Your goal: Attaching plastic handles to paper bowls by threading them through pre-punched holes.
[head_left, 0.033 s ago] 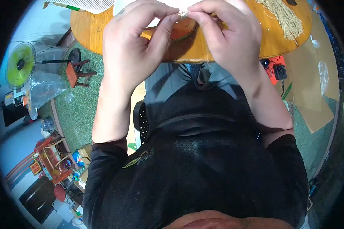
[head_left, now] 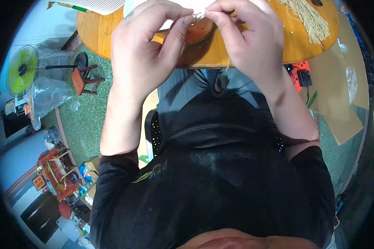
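Both hands, left hand (head_left: pixel 143 50) and right hand (head_left: pixel 247 39), meet fingertip to fingertip, pinching a small pale bit of string (head_left: pixel 199 15) between them, above an orange round bowl (head_left: pixel 197 33) on the round wooden worktop (head_left: pixel 95 29). A bundle of tan cords (head_left: pixel 309 20) lies to the right.

no visible change, left hand (head_left: pixel 147 54) and right hand (head_left: pixel 247 41) in the same pinch over the near edge of the round wooden table (head_left: pixel 203 56), fingertips meeting on the same small pale piece (head_left: pixel 199 15), nothing shifted
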`<action>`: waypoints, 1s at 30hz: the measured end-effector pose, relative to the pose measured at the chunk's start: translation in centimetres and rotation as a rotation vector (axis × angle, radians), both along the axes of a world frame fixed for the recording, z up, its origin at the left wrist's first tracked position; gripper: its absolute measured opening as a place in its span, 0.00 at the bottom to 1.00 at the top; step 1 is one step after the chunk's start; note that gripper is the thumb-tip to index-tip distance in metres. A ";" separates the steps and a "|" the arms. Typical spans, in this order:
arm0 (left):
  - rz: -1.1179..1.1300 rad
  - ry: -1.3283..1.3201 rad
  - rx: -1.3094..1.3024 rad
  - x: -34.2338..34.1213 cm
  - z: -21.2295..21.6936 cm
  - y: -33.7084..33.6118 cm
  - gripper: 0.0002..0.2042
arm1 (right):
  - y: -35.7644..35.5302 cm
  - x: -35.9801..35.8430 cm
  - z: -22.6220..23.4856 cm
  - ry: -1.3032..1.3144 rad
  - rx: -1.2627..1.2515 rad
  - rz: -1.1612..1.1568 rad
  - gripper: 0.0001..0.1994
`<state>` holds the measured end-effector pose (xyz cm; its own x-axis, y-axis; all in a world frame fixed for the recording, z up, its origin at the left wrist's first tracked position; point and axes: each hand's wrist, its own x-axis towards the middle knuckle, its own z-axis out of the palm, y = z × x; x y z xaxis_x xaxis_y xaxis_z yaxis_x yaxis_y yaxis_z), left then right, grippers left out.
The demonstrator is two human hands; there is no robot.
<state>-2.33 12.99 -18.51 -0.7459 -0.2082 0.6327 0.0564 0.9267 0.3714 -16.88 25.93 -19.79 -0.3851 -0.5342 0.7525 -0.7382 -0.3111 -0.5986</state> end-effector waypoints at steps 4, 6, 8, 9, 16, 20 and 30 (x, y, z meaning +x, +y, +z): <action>-0.008 0.015 -0.108 0.6 -0.1 -0.3 0.06 | -2.1 -1.8 -1.9 -0.004 -0.178 0.126 0.01; -0.022 0.000 -0.176 1.0 -0.9 -0.8 0.07 | -2.7 -2.0 -2.4 -0.031 -0.411 0.252 0.02; -0.064 0.007 -0.247 1.4 -1.6 -1.0 0.11 | -2.4 -2.1 -2.1 -0.040 -0.336 0.239 0.02; -0.060 -0.002 -0.272 1.8 -1.8 -0.9 0.12 | -1.9 -1.8 -1.1 -0.043 -0.336 0.245 0.02; -0.213 0.007 -0.318 1.7 -1.5 -1.8 0.12 | -3.1 -2.2 -2.3 0.044 -0.347 0.174 0.03; -0.200 -0.034 -0.277 2.1 -1.3 -1.5 0.10 | -1.3 -1.3 0.0 0.282 0.020 -0.135 0.04; 0.001 -0.184 0.513 0.9 1.5 -0.1 0.13 | -1.1 -1.5 1.7 0.237 -0.036 0.131 0.05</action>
<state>-1.44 12.87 -17.03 -0.8342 -0.4566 0.3091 -0.0526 0.6239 0.7797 -18.36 24.82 -18.08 -0.1247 -0.5396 0.8327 -0.8085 -0.4312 -0.4005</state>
